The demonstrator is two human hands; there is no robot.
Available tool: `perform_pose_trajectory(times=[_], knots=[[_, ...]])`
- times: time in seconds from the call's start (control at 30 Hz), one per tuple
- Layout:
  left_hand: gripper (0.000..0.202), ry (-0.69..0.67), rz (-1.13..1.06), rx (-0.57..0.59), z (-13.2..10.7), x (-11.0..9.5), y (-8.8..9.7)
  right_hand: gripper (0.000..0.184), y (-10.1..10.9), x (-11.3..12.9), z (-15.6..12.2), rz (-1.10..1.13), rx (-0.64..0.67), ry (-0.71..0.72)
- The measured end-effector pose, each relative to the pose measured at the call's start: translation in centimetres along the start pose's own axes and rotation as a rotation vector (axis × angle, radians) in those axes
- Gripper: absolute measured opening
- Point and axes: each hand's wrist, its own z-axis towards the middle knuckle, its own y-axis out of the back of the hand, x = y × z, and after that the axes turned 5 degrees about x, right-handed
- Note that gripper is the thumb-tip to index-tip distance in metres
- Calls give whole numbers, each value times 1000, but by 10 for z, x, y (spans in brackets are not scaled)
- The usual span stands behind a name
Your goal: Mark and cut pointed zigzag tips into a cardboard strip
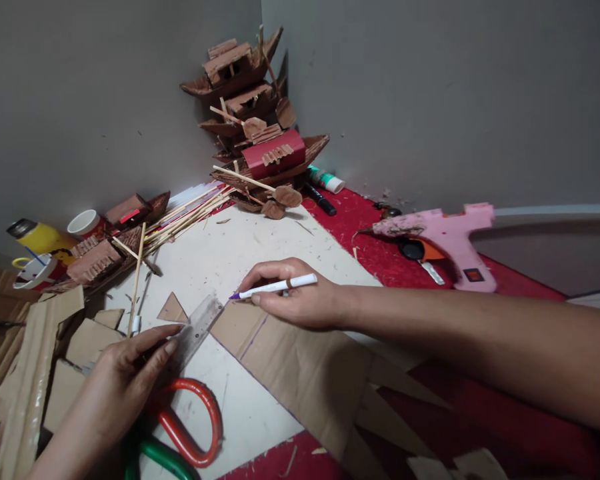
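Note:
A white marker pen with a purple tip is pinched in my right hand, its point by the top corner of a brown cardboard sheet. A short purple line crosses the sheet near that end. My left hand grips a clear ruler between thumb and fingers, its far end beside the cardboard's edge. Just beyond the ruler lies a small cardboard triangle. Scissors with a red handle loop and a green one lie under and beside my left wrist, their blades hidden.
Several cardboard model boats are stacked in the corner. A pink glue gun rests at the right on red cloth. Cardboard scraps, cups and a yellow bottle crowd the left. Thin sticks lie behind.

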Motion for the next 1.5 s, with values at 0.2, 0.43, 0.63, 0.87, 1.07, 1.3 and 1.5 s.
perform_pose_trajectory(times=[0.2,0.43,0.63,0.87,1.07,1.3,1.5], knots=[[33,-4,-26,22,-6,1,2,24,-1,2,0,13,7,-20],[31,3,-48,30,-4,-5,2,24,-3,5,-2,-23,13,-13],[31,-4,-60,39,-5,-3,2,25,-7,8,-3,-36,27,29],[32,-8,-23,46,-5,4,0,23,-10,4,0,-62,106,79],[33,2,-30,46,-5,6,-1,25,-11,2,0,-83,130,74],[32,-8,-29,32,-6,4,-2,24,-12,2,0,-121,153,80],[30,-42,9,21,-7,4,-1,24,-12,1,1,-117,168,110]])
